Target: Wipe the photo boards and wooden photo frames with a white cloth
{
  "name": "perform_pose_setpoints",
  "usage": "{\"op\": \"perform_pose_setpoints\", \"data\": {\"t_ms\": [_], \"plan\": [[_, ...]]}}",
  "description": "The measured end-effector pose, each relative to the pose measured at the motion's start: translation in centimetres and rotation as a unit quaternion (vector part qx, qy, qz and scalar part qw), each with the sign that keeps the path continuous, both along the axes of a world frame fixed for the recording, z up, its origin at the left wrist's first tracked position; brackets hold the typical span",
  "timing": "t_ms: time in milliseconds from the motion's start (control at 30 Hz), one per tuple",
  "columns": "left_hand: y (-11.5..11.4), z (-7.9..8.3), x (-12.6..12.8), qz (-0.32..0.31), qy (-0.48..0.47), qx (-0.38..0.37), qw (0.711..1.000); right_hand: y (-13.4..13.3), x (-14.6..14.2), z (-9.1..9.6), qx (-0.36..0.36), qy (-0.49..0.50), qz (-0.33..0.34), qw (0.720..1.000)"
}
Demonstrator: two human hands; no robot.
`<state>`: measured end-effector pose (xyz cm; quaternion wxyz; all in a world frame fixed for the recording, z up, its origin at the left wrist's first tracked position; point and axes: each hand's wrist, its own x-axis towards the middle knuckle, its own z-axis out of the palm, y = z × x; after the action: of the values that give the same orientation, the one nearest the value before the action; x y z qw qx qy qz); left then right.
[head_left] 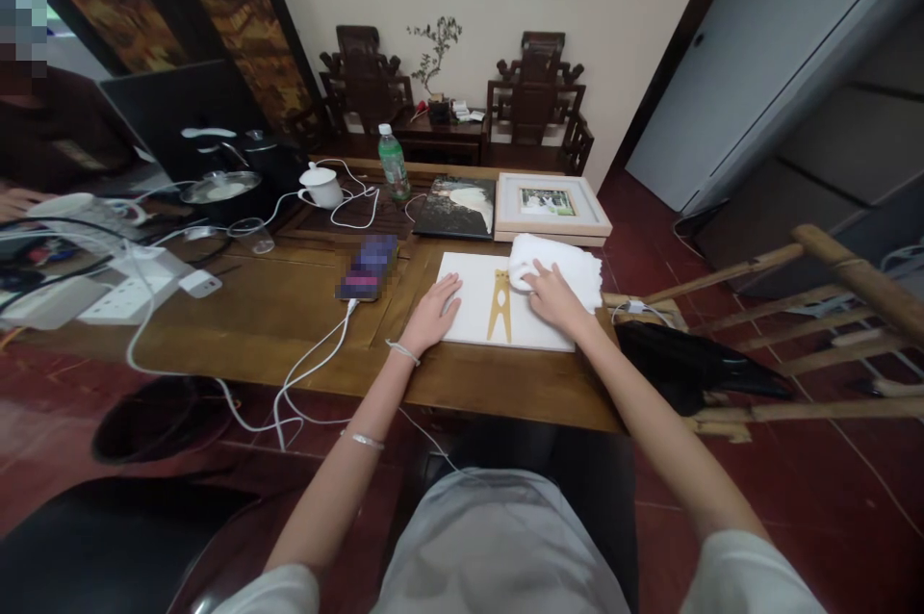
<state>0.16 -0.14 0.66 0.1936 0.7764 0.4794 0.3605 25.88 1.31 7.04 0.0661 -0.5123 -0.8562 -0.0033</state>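
White cloth is touched by the right hand, its fingers a bit bent; whether it is gripped cannot be told. It is laid on a board on the table, by a yellow shape. The board is touched by the left hand, fingers stretched out.

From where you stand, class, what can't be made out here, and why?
All in the head view:
Far right corner of the white board: hidden by the white cloth.
Palm of the right hand: hidden by its back.
Screen of the phone: blurred into blocks.
Framed photo: details too small.
Co-worker: cut off by left edge.
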Motion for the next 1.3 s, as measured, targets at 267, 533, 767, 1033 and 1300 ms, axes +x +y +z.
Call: {"op": "perform_pose_setpoints", "data": {"t_ms": [267,533,767,1033,1300], "plan": [[0.0,-0.1,0.2,0.0,0.0,0.013,1.0,-8.8,-0.1,-0.7,0.005,-0.015,0.024,1.0],[0.1,-0.1,0.2,-0.003,-0.003,0.013,1.0,-12.6,1.6,-0.4,-0.009,0.006,0.07,0.997],[0.1,-0.4,0.1,0.0,-0.003,0.013,1.0,-3.0,0.6,0.1,-0.009,-0.015,0.005,1.0],[0.1,-0.4,0.1,0.001,-0.009,0.008,1.0,-1.3,-0.4,-0.4,0.019,-0.011,-0.023,0.999],[0.0,0.0,0.2,-0.003,-0.002,0.011,1.0,-12.1,0.3,-0.4,-0.018,0.003,0.054,0.998]]}}
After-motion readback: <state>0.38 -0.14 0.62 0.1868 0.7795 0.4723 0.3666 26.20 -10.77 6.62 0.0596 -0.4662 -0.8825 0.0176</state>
